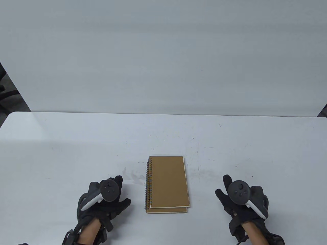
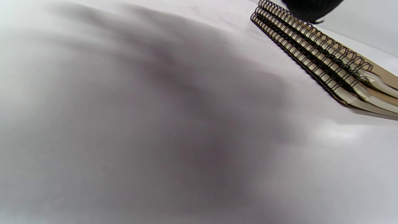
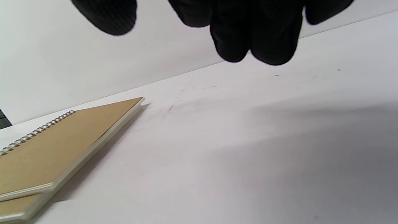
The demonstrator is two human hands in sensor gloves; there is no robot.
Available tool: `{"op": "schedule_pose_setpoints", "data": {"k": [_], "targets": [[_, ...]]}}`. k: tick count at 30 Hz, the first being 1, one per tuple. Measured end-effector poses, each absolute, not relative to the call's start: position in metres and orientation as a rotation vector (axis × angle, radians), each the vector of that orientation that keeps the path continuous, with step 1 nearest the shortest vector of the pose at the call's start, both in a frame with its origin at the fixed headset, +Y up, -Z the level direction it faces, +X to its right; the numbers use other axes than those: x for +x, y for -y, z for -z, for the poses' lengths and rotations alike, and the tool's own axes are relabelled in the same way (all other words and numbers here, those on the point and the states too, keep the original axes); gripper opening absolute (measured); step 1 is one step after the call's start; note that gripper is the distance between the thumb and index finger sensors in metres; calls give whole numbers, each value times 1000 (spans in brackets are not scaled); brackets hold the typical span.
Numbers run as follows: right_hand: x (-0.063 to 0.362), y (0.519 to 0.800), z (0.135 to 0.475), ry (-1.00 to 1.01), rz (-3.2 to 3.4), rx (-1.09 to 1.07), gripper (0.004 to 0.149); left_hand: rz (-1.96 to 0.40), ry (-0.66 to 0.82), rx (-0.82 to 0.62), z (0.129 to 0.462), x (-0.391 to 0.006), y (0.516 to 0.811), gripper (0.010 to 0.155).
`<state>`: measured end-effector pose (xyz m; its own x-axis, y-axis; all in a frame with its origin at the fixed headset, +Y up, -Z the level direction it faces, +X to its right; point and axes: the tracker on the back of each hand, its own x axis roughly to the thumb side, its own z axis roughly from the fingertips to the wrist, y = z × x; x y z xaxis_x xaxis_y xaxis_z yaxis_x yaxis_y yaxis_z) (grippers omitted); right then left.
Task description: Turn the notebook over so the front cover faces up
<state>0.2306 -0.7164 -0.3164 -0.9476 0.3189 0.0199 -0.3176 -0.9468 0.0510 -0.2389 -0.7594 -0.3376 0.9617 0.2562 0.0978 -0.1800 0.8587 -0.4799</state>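
Two brown spiral notebooks lie stacked on the white table (image 1: 51, 158), the top notebook (image 1: 168, 181) slightly offset from the lower one (image 1: 167, 210). Plain brown covers face up, spirals on the left. My left hand (image 1: 112, 196) rests on the table left of the stack, fingers spread, holding nothing. My right hand (image 1: 227, 194) rests to the right of it, fingers spread, holding nothing. The left wrist view shows the spiral bindings (image 2: 314, 46) close by. The right wrist view shows the top notebook (image 3: 62, 149) at lower left and my gloved fingertips (image 3: 252, 40) above the table.
A white wall (image 1: 163, 51) stands behind the table's far edge. A dark chair (image 1: 3, 89) shows at the far left.
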Motion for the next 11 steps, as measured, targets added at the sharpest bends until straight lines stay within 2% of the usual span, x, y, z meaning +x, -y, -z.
{"op": "schedule_pose_setpoints", "data": {"k": [11], "targets": [[244,727,311,-61,-2826,47,67,-226,151,-538,339,-234,771,94]]}}
